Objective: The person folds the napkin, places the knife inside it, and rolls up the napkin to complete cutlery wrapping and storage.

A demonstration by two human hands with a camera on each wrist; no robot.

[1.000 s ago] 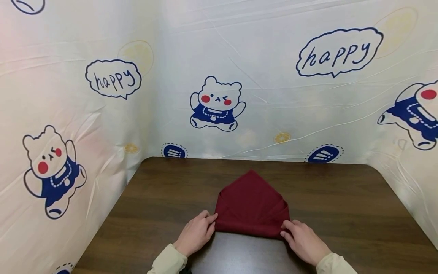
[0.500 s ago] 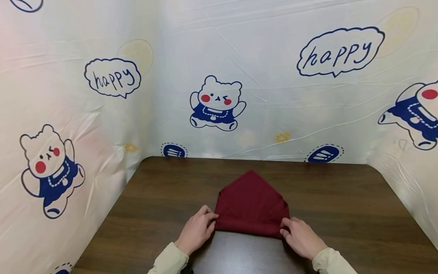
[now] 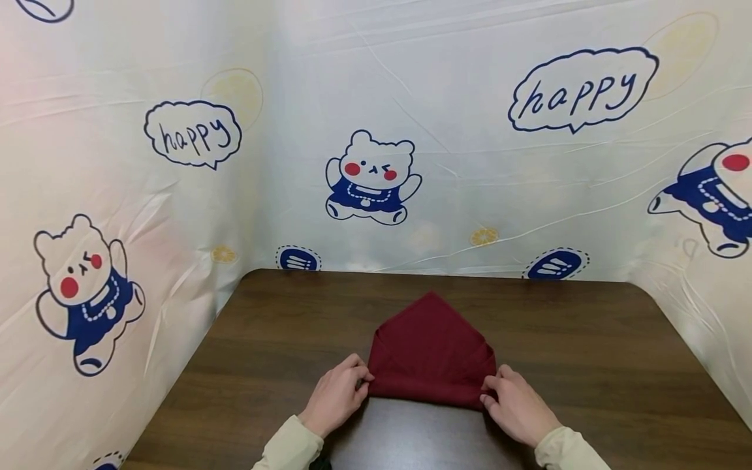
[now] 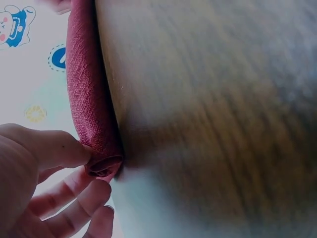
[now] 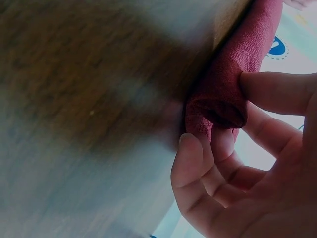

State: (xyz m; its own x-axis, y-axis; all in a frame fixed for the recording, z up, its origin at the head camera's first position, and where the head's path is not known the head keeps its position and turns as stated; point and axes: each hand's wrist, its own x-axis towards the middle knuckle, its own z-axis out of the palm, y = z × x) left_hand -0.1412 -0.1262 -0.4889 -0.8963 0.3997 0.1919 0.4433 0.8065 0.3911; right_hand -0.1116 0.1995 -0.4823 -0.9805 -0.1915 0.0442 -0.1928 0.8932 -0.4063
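On the brown table lies a dark red cloth (image 3: 431, 346), its far side folded to a point and its near edge rolled into a thick tube. My left hand (image 3: 337, 397) pinches the left end of the roll; in the left wrist view the thumb (image 4: 64, 148) presses on it and other fingers lie underneath. At the opposite end, my right hand (image 3: 519, 405) pinches the roll. The right wrist view shows the spiral opening of the cloth roll (image 5: 225, 111) between thumb and fingers. Both sleeves are pale.
A wooden table (image 3: 282, 326) with rounded far corners carries the cloth. Light curtains (image 3: 458, 130) printed with bears and the word "happy" enclose it at the back and on both sides.
Both hands keep to the ends of the roll. The left knuckles have risen slightly and the right fingers have shifted a little upward. The cloth looks almost unchanged.
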